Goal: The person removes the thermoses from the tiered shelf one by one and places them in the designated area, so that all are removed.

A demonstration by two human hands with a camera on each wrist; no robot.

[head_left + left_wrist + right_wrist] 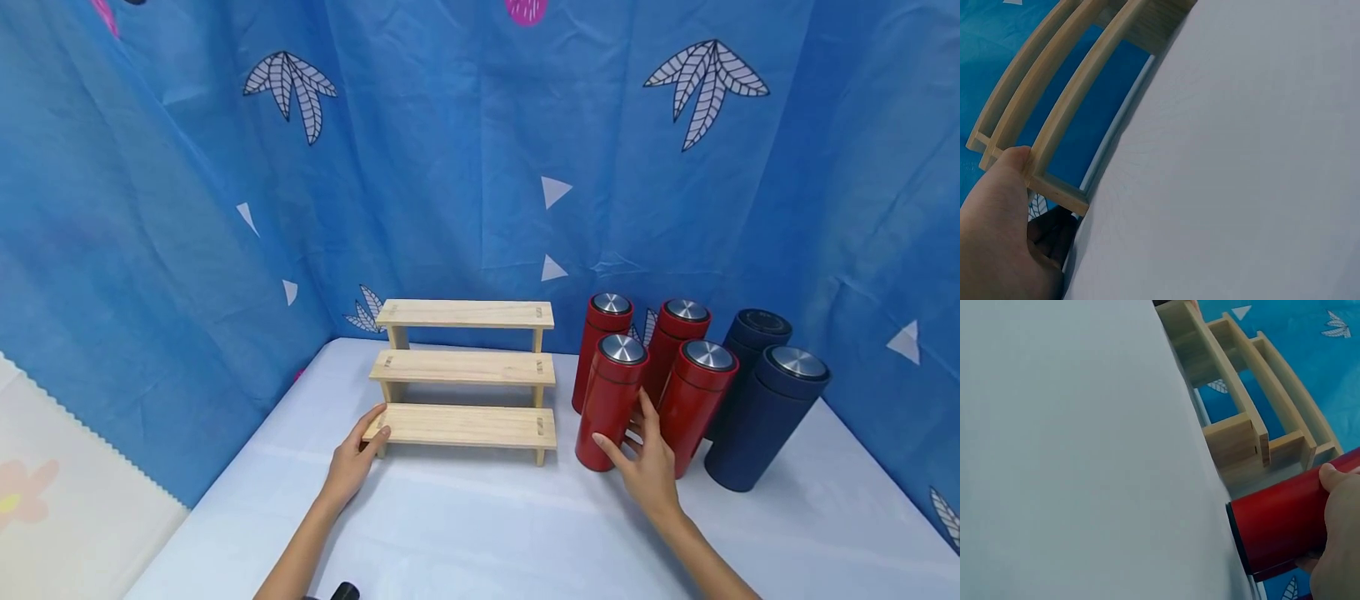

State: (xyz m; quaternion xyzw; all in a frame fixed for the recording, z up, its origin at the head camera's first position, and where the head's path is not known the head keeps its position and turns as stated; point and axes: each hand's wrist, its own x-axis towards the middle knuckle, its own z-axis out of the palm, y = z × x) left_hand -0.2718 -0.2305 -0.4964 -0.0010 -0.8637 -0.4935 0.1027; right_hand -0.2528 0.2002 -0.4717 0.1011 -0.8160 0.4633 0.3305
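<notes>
A three-tier wooden step rack [465, 423] stands on the white-covered table. My left hand [349, 468] holds the left end of its lowest board. In the left wrist view, the thumb lies over the board [1069, 100] and the other fingers reach below it. My right hand [651, 479] grips the lower part of the front-left red thermos flask [611, 400], which is upright with a silver lid. The right wrist view has the thumb on the red flask [1279, 519], beside the rack's right end. Another red flask [693, 408] is just right of that hand.
Two more red flasks [600, 333] [671, 333] stand behind the front ones. Two dark blue flasks [765, 425] [738, 350] are at the right. A blue patterned curtain [450, 167] hangs behind the table. A small black object [346, 591] shows at the bottom edge.
</notes>
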